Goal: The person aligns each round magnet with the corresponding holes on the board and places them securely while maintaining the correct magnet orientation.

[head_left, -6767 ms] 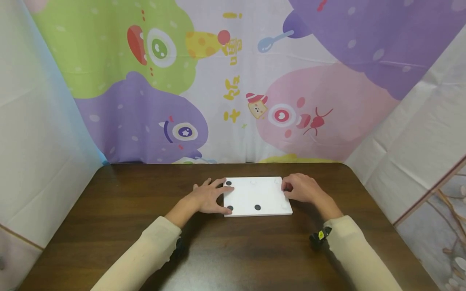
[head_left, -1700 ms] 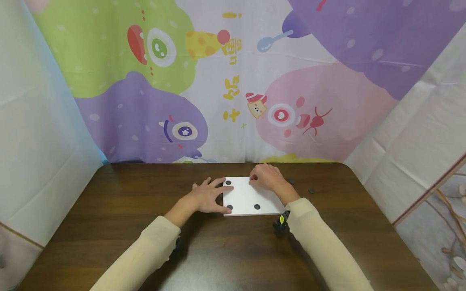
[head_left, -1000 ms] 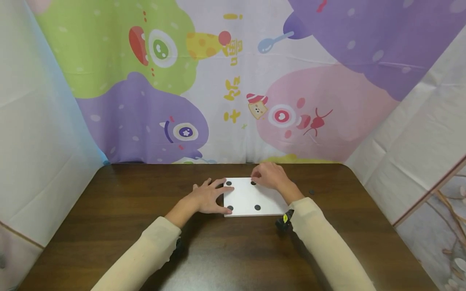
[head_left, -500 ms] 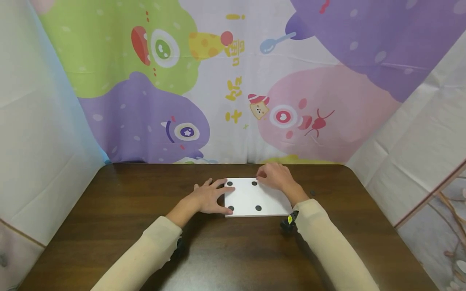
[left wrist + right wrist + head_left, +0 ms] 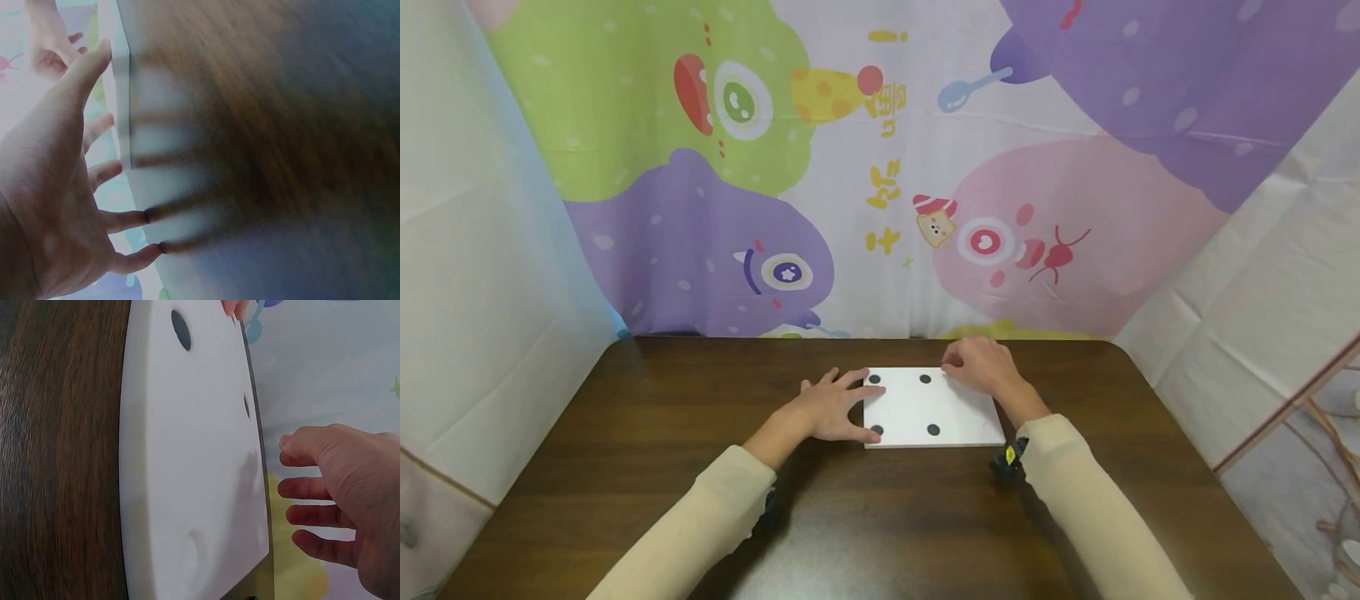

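A white rectangular board (image 5: pixel 970 417) lies flat near the back middle of the table. Several dark round discs sit on its face, among them a far middle disc (image 5: pixel 925 379) and a near middle disc (image 5: pixel 933 430). My left hand (image 5: pixel 829 407) rests spread across the board's left end, its thumb by the near left disc (image 5: pixel 877 430). Past the far edge, my right hand (image 5: pixel 981 365) hovers over the far right part. In the right wrist view its fingers (image 5: pixel 312 515) are loosely bent, apart and holding nothing. A shallow round recess (image 5: pixel 199 553) shows at the board's right end.
Brown wooden table (image 5: pixel 850 517) under everything. A small dark disc (image 5: pixel 1047 400) lies right of the board, partly hidden behind the right wrist. A cartoon-printed curtain (image 5: pixel 880 167) hangs at the back, with pale cloth on both sides.
My right hand went from the board's right edge to the far middle spot, where a disc now sits, then let go and moved right. The left hand stays in place.
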Tool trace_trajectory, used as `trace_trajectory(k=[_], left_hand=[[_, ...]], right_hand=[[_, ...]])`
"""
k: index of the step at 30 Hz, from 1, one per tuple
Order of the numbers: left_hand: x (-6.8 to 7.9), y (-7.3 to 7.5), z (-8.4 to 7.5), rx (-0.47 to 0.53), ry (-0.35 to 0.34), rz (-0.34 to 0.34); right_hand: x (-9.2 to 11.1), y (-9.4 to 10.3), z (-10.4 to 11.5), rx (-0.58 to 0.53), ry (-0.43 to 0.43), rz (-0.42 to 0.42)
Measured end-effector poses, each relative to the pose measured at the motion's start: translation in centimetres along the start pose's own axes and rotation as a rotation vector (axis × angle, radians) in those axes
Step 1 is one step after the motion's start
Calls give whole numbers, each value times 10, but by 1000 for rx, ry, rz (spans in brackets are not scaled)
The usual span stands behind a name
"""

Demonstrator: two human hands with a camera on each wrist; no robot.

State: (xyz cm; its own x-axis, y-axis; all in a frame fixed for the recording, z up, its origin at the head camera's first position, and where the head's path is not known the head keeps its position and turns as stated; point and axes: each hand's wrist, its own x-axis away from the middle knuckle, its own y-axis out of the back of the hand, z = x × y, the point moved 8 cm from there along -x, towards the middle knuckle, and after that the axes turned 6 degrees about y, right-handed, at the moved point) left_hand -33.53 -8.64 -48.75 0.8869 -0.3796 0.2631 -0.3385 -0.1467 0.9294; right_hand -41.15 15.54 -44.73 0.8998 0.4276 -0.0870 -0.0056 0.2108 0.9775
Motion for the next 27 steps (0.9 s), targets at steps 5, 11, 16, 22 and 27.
trace_trajectory(k=[5,11,16,22,27], left_hand=[[0,0,-1,-1,0,2],[0,0,-1,-2,0,-1],[0,1,-1,2,-3,-2],[4,3,-4,14,-13,-4],[1,1,-1,12,-16,-9]], right_hand=[[3,1,-8,4,-18,-1],[6,1,-17,2,-31,-11],[10,3,-24,6,-37,-18],[14,7,-31,16,-53,-21],[16,8,-39,16,-72,-20]])
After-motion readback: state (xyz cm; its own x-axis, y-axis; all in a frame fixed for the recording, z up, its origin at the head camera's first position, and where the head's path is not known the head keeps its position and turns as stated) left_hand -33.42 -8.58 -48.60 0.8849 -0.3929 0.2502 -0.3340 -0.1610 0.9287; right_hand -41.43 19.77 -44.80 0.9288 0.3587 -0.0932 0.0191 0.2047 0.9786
